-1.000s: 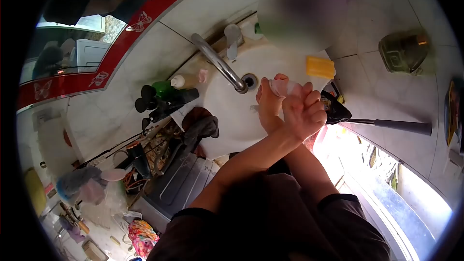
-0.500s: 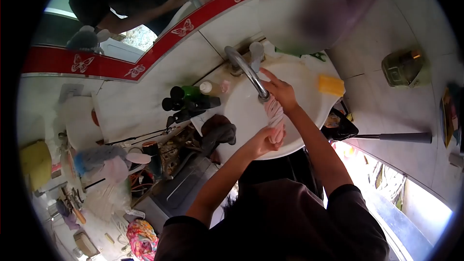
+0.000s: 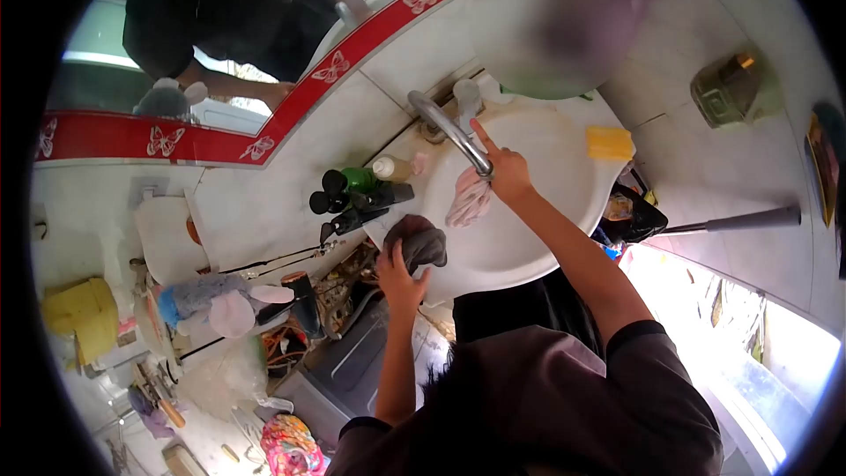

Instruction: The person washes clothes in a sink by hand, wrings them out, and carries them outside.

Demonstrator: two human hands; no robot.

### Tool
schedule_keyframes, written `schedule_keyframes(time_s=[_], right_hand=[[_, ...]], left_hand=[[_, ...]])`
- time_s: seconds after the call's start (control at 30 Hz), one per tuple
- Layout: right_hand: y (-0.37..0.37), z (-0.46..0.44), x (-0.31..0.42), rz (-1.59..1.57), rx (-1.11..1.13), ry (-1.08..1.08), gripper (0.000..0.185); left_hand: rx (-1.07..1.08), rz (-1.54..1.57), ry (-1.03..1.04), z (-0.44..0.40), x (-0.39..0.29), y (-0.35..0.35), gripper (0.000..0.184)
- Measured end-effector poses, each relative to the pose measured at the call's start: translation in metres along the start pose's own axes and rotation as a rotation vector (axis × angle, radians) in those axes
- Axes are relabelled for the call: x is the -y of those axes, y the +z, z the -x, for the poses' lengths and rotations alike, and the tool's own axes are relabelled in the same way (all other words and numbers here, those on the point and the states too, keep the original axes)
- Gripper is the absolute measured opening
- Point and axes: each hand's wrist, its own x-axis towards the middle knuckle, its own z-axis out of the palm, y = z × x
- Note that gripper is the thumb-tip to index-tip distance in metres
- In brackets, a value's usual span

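Observation:
My right hand point(image 3: 509, 174) is beside the tip of the curved metal tap point(image 3: 451, 130), index finger stretched up toward the tap's handle. Its other fingers are curled on the gathered end of a pink cloth point(image 3: 467, 201), which hangs loosely inside the white washbasin point(image 3: 564, 242). The tap's tip partly covers that grip. At the basin's left rim, my left hand point(image 3: 403, 284) reaches onto a dark grey cloth point(image 3: 421, 244). Its thumb and fingers are spread apart at the cloth's near edge.
Several dark-capped bottles point(image 3: 357, 180) stand left of the tap. A yellow sponge point(image 3: 609, 143) lies on the basin's right rim. Above is a red-framed mirror point(image 3: 331, 67); a green bottle point(image 3: 726, 92) is at the right. A grey plastic box point(image 3: 348, 388) stands below left.
My left hand has let go of the twisted pink cloth and moved left to the dark cloth. The pink cloth has loosened and swung left, while my right hand stays by the tap.

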Motion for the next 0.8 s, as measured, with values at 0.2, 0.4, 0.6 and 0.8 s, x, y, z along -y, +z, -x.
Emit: schedule_keyframes(time_s=[0.2,0.4,0.6,0.8], right_hand=[[-0.02,0.041,-0.008,-0.089,0.269,0.087,0.033],[-0.088,0.239,-0.021,-0.657,-0.018,0.35,0.026],[-0.163,0.437,-0.039,-0.884,-0.321,0.587,0.035],[-0.185,0.578,-0.03,-0.965,-0.844,0.735,0.037]], left_hand=[[0.055,0.018,-0.168,-0.004,0.024,0.022,0.043],[-0.633,0.128,0.003,0.041,-0.072,-0.125,0.025],[-0.871,0.368,0.392,0.056,-0.154,-0.158,0.043],[-0.235,0.926,0.643,0.133,-0.288,-0.086,0.066]])
